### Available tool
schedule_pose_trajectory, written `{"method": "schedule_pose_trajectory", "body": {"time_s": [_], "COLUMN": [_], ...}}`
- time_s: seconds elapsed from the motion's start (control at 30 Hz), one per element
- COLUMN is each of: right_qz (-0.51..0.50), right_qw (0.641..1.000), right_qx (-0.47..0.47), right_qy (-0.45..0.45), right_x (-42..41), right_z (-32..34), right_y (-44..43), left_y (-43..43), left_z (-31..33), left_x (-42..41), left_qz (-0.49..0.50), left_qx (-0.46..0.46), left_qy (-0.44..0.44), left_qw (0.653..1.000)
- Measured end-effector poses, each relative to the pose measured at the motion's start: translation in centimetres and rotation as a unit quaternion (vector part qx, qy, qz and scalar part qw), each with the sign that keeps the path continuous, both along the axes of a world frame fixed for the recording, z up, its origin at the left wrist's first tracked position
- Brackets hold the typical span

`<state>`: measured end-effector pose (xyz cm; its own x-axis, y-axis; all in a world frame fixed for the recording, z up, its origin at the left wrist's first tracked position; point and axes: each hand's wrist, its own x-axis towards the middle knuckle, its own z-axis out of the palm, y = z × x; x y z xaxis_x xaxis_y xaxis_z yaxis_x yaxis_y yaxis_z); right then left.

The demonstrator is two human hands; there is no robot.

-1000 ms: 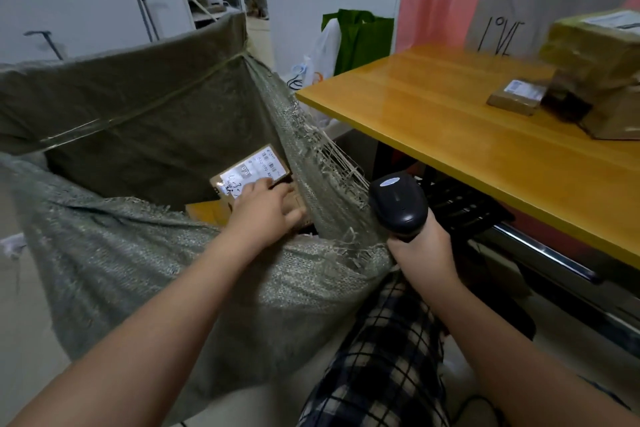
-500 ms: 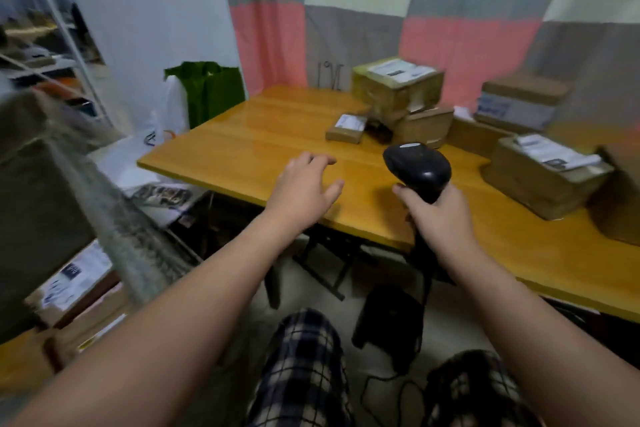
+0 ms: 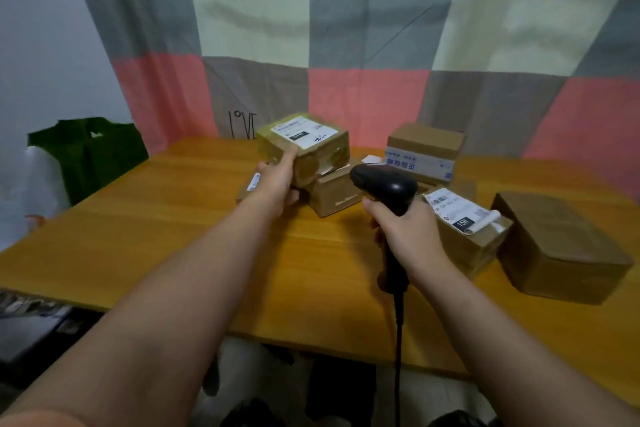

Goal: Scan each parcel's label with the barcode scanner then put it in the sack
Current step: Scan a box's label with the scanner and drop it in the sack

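Observation:
A tape-wrapped cardboard parcel [image 3: 311, 146] with a white label on top sits on a smaller box [image 3: 334, 199] at the back of the wooden table [image 3: 166, 225]. My left hand [image 3: 277, 182] grips this parcel's near left corner, fingers up its side and thumb at its lower edge. To its right, my right hand [image 3: 407, 236] holds the black barcode scanner [image 3: 384, 182] upright by the handle, its head beside the parcel. The scanner cable hangs below the table edge. The sack is out of view.
More parcels stand on the table's right: a blue-printed box [image 3: 424, 152], a labelled parcel [image 3: 467, 232] and a plain brown box [image 3: 557, 250]. A small flat parcel [image 3: 246, 189] lies behind my left wrist. A green bag [image 3: 90, 152] stands at the left.
My view swung from the sack to the table. My left hand left the small parcel in the sack, crossed to the table and took hold of the taped parcel. The scanner came up alongside.

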<state>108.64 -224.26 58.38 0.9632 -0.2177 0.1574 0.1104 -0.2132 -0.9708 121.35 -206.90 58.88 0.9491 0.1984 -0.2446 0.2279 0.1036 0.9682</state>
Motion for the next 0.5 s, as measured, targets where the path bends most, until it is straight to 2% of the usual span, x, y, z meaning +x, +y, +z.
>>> {"method": "schedule_pose_trajectory", "body": {"time_s": [0.1,0.2,0.3,0.37,0.5], "right_qz": [0.008,0.013,0.01,0.022,0.069], "right_qw": [1.0,1.0,0.999,0.998,0.991], "right_qx": [0.005,0.007,0.001,-0.017,-0.075], "right_qy": [0.003,-0.012,-0.042,-0.059,-0.081], "right_x": [0.4,-0.1,-1.2,-2.1,-4.1], "right_z": [-0.2,-0.2,-0.2,-0.4,-1.9], "right_y": [-0.2,-0.2,-0.1,0.5,3.6], "left_y": [0.6,1.8,3.8,5.2,7.8], "left_z": [-0.3,-0.9,-2.5,-4.0,-6.9], "left_x": [0.3,-2.2,-7.2,-10.4,-13.7], "left_qz": [-0.004,-0.033,-0.09,-0.112,-0.133], "left_qx": [-0.037,0.023,0.093,0.113,0.154], "left_qy": [-0.024,-0.098,-0.192,-0.22,-0.219], "left_qw": [0.999,0.994,0.973,0.962,0.954]}}
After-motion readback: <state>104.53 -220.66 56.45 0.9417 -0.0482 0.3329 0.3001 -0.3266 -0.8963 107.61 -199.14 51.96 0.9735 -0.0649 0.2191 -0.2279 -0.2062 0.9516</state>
